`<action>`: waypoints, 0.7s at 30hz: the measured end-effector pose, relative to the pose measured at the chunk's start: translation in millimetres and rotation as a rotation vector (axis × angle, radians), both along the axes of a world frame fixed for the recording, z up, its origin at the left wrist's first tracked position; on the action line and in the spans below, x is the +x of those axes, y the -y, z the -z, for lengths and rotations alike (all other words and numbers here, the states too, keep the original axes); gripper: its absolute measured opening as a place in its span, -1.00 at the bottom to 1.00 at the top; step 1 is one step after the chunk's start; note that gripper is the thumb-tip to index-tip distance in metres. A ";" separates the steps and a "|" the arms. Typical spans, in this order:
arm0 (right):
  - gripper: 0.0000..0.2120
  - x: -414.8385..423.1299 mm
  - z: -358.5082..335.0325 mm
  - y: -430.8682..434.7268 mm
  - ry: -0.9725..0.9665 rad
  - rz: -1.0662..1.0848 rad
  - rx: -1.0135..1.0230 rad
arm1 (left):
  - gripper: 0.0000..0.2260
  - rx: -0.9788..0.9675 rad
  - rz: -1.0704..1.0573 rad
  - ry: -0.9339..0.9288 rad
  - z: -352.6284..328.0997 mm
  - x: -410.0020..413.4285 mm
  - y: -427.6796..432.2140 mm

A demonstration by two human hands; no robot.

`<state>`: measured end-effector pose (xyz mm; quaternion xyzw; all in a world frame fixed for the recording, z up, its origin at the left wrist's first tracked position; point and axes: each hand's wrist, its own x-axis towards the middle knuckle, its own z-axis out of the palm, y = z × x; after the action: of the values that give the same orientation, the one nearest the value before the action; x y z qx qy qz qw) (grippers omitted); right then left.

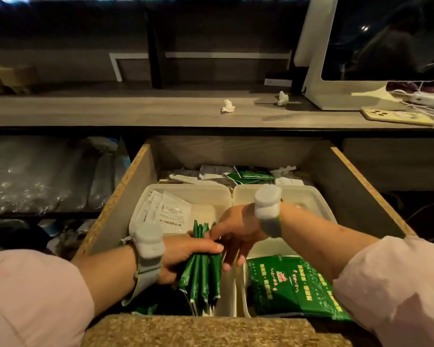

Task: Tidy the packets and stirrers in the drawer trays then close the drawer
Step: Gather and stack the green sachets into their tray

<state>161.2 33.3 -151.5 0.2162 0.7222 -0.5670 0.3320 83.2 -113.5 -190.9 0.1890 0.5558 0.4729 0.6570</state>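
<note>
The wooden drawer (356, 181) stands pulled out below the counter. Inside sit white plastic trays: a left tray (211, 194) with white packets (171, 214) leaning at its far left, and a right tray (308, 196). My left hand (183, 254) grips a bundle of thin green stirrer sticks (202, 274) over the left tray. My right hand (236, 234) reaches across from the right, its fingertips touching the top of the bundle. Flat green packets (293, 284) lie in a near-right tray. More green packets (253, 174) and loose papers lie at the drawer's back.
The counter (135, 111) above the drawer carries two crumpled tissues (227, 106), a phone (396, 116), a white monitor stand (341, 91) and cables. Shelving with clear plastic bags (43, 176) lies to the left. The drawer's front edge (198, 329) is just below my arms.
</note>
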 end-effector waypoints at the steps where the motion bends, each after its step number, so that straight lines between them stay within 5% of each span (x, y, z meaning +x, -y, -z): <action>1: -0.73 1.4 2.4 2.0 0.017 -0.015 0.012 | -0.77 0.003 0.031 0.007 4.4 3.2 2.7; 4: -0.69 4.1 7.1 6.6 0.058 -0.040 0.038 | -0.82 -0.056 0.061 -0.110 10.7 9.1 5.0; 8: -0.57 2.9 11.2 17.1 0.092 -0.009 0.028 | -0.79 -0.139 0.225 -0.675 -3.4 -6.1 3.0; 11: -0.50 -1.3 17.2 18.6 0.112 0.045 0.006 | -0.68 -0.310 0.255 -0.973 -17.1 -25.6 1.9; 15: -0.59 -7.6 27.5 25.5 0.186 -0.061 -0.005 | -0.81 -0.335 0.258 -1.322 -28.4 -31.8 -0.3; 18: -0.67 -13.7 38.0 36.5 0.141 -0.041 -0.040 | -0.83 -0.312 0.272 -1.328 -31.5 -30.2 -1.0; 21: -0.73 -15.4 43.6 41.3 0.097 0.023 -0.149 | -0.76 -0.299 0.350 -1.005 -28.5 -21.2 4.9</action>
<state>145.8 -8.0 -195.1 0.2266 0.6586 -0.6117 0.3750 62.0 -118.4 -162.4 0.3855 0.8226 0.1239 0.3992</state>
